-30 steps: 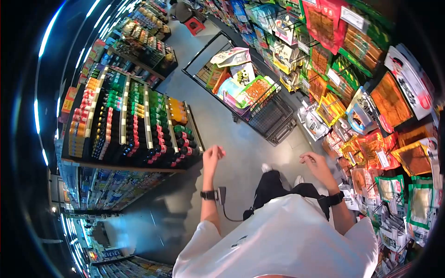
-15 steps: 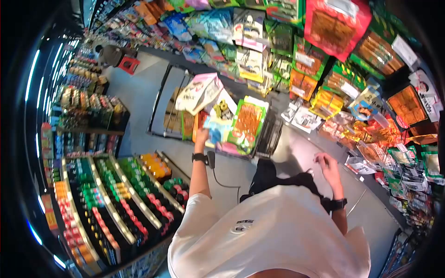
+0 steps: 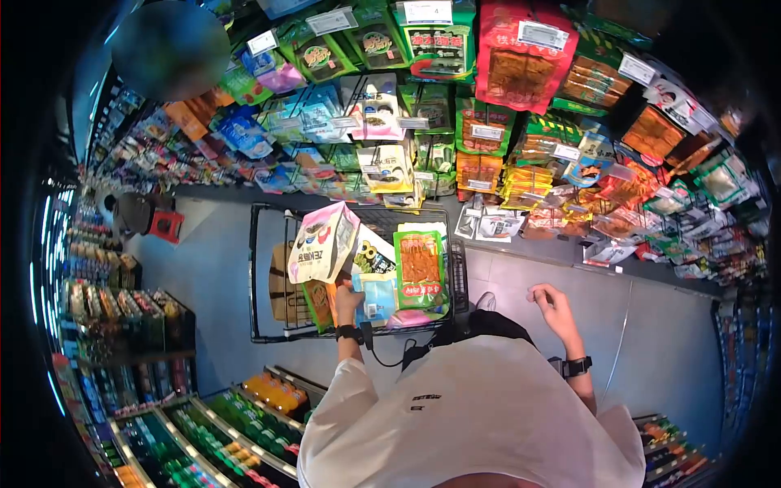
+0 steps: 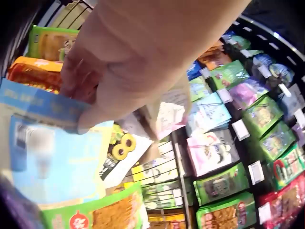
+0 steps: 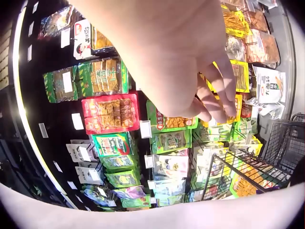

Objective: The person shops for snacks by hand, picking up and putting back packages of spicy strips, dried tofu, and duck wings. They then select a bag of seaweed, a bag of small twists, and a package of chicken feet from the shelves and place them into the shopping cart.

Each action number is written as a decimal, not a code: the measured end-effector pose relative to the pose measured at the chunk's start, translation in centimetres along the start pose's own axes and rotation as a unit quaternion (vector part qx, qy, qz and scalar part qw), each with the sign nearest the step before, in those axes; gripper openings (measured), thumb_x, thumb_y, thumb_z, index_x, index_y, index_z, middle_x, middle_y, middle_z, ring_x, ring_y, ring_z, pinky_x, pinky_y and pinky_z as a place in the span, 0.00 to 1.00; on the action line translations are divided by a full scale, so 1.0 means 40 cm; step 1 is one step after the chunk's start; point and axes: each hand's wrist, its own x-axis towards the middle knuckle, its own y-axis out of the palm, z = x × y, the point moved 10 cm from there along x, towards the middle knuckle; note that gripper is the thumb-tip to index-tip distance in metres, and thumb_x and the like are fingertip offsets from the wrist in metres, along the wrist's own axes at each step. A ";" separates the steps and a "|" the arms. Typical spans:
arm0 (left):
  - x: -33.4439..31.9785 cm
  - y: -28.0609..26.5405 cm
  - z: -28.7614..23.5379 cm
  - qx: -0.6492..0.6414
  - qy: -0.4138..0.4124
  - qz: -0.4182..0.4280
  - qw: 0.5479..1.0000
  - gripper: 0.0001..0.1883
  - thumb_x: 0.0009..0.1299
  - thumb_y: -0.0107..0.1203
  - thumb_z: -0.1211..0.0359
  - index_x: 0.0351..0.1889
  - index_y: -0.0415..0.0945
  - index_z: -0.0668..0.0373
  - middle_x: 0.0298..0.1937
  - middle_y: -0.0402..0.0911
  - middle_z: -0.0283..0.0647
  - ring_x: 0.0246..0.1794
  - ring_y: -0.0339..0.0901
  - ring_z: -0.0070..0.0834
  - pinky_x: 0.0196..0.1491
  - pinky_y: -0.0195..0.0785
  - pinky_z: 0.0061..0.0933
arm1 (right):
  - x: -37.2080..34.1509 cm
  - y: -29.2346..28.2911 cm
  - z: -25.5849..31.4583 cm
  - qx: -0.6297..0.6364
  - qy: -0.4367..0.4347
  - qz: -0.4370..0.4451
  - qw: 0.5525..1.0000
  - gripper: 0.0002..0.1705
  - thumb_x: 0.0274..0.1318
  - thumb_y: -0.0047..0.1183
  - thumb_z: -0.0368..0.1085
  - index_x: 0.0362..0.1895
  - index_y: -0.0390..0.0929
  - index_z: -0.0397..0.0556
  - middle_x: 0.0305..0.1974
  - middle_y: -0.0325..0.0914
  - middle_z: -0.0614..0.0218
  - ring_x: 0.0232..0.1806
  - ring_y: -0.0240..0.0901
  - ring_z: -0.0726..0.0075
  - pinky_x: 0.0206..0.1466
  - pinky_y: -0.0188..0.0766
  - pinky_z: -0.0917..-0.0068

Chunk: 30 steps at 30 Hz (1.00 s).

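My left hand [image 3: 348, 305] is down in the black wire shopping cart [image 3: 254, 276]. It pinches the top edge of a light-blue snack bag [image 4: 52, 152], thumb on the printed front and fingers behind the edge. Around that bag lie a white-and-pink pouch [image 3: 324, 244], a black-and-white packet with yellow rings [image 4: 121, 149], an orange packet [image 4: 33, 74] and a green-edged packet of brown strips [image 3: 421, 268]. Beside my body, away from the cart, my right hand [image 3: 553, 307] hangs with loosely bent fingers and holds nothing.
A rack of hanging snack bags [image 3: 374, 114] with price tags runs along the cart's far side. Shelves of bottled drinks [image 3: 244, 431] stand behind at the lower left. Farther left, a person [image 3: 134, 213] is by a red stool [image 3: 167, 226].
My left hand has reached from beside the drink shelves into the cart and taken hold of the light-blue bag. The view has turned toward the snack rack. My right hand stays at my side.
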 end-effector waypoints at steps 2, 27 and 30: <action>-0.010 -0.036 -0.095 -0.063 0.091 0.037 0.993 0.13 0.57 0.70 0.66 0.35 0.84 0.65 0.26 0.84 0.47 0.26 0.83 0.36 0.32 0.73 0.38 | -0.004 0.029 0.042 0.006 -0.003 -0.012 1.000 0.12 0.74 0.47 0.34 0.47 0.81 0.39 0.38 0.86 0.62 0.42 0.82 0.70 0.51 0.76 0.71; -1.029 -0.094 -1.033 -0.097 0.776 0.177 0.597 0.19 0.62 0.60 0.73 0.52 0.86 0.49 0.35 0.74 0.34 0.39 0.76 0.31 0.42 0.73 0.32 | -0.386 0.006 -0.079 0.377 0.167 -0.021 0.911 0.48 0.75 0.20 0.71 0.69 0.69 0.40 0.59 0.78 0.56 0.63 0.73 0.61 0.70 0.65 0.63; -1.212 -0.001 -1.092 -0.054 0.825 0.203 0.525 0.26 0.60 0.58 0.73 0.59 0.82 0.48 0.38 0.74 0.35 0.42 0.77 0.32 0.48 0.74 0.34 | -0.518 -0.084 -0.168 0.418 0.152 -0.061 0.894 0.38 0.76 0.38 0.60 0.70 0.66 0.40 0.65 0.74 0.61 0.65 0.71 0.63 0.71 0.64 0.60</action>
